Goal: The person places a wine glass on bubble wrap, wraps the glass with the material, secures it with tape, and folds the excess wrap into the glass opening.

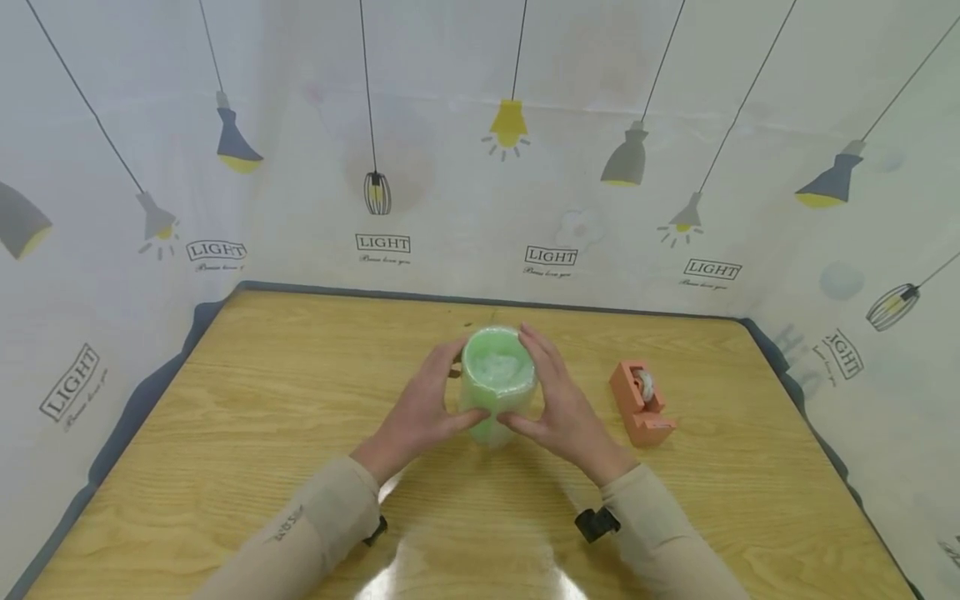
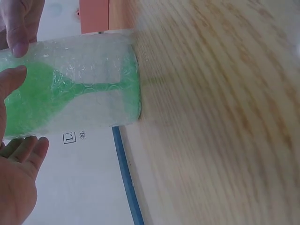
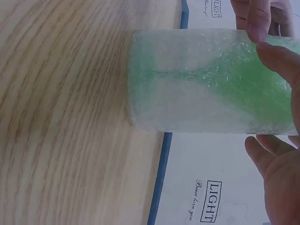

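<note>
A green stemmed goblet [image 1: 498, 371] wrapped in clear bubble wrap stands upright on the wooden table, its open rim facing up. Around its left side, my left hand [image 1: 420, 408] grips the wrap, thumb at the front and fingers at the side. My right hand [image 1: 566, 412] holds the opposite side in the same way, the two thumbs close together at the front. Through the wrap, the bowl, thin stem and foot of the goblet [image 2: 42, 89] show in the left wrist view. The foot end appears to meet the tabletop in both wrist views.
To the right of the goblet sits a coral tape dispenser [image 1: 643, 408] with a roll of tape [image 1: 643, 383] in it. Behind the wooden table [image 1: 300, 367] and at its sides hangs a pale curtain [image 1: 450, 108] printed with lamps.
</note>
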Available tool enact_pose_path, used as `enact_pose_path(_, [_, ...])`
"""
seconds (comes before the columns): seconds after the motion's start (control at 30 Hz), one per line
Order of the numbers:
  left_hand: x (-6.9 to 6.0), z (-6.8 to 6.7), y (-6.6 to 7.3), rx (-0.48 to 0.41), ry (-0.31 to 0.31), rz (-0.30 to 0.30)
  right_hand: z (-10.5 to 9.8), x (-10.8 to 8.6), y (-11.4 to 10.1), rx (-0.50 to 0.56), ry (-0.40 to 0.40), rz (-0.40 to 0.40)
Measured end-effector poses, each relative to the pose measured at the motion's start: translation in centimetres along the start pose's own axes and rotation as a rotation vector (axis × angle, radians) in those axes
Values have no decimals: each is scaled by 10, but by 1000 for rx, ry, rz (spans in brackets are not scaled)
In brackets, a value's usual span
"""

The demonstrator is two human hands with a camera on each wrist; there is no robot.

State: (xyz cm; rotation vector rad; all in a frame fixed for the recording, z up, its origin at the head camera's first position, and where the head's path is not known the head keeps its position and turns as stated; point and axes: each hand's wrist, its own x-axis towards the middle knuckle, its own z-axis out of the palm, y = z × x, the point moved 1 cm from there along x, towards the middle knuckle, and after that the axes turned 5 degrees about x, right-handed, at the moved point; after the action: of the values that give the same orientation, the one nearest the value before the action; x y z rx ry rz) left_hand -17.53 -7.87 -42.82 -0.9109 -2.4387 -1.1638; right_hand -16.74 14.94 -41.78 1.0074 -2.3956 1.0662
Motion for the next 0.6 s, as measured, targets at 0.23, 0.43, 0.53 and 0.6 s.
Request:
enact_pose_path(0.23, [0,1,1,14,-13,-31,-3,0,0,-19,-14,6])
enact_pose_path(0.43, [-1,5,-1,18,-33,-63,-5,-1,2,-32,-38,1])
enact_pose_path(0.53, [-2,3,0,37,-40,-82,-8,-1,3,-39,-71,25])
enact_pose_path(0.6, [-4,-1,0,57,-48,-102,-13,-1,2,-44,-99,50])
